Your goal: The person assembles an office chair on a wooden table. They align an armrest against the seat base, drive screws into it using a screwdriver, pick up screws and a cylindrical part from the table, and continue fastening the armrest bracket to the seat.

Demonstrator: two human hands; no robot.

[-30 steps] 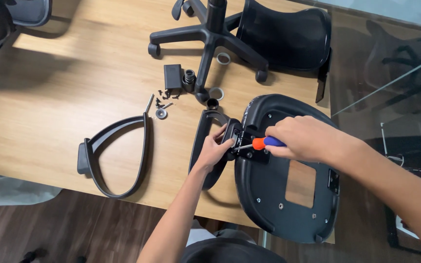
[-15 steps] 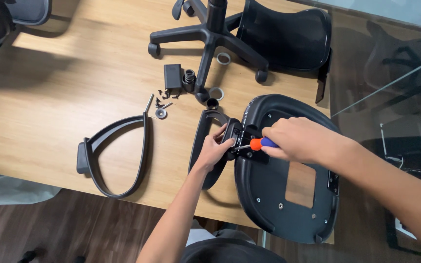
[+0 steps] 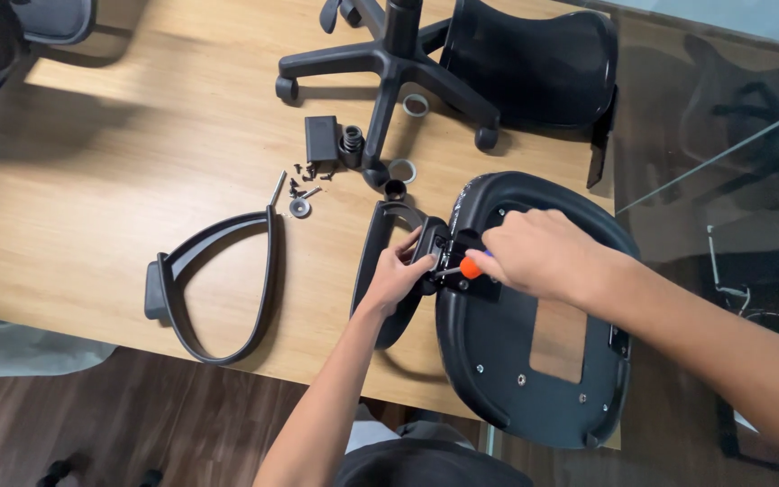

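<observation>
Right hand point(image 3: 538, 254) clamped on screwdriver point(image 3: 462, 268), tip at bracket point(image 3: 448, 257) on seat point(image 3: 534, 379), bench point(image 3: 92, 207) edge. Left hand point(image 3: 398, 275) closed on armrest point(image 3: 385, 271). Both unchanged from earlier frame; screwdriver shifted slightly left.

No packages, labels, signs or screens show anywhere on the wooden table point(image 3: 137, 180).

An office: wooden desk point(image 3: 119, 180), glass partition point(image 3: 723, 135), swivel-chair parts point(image 3: 389, 63).
</observation>
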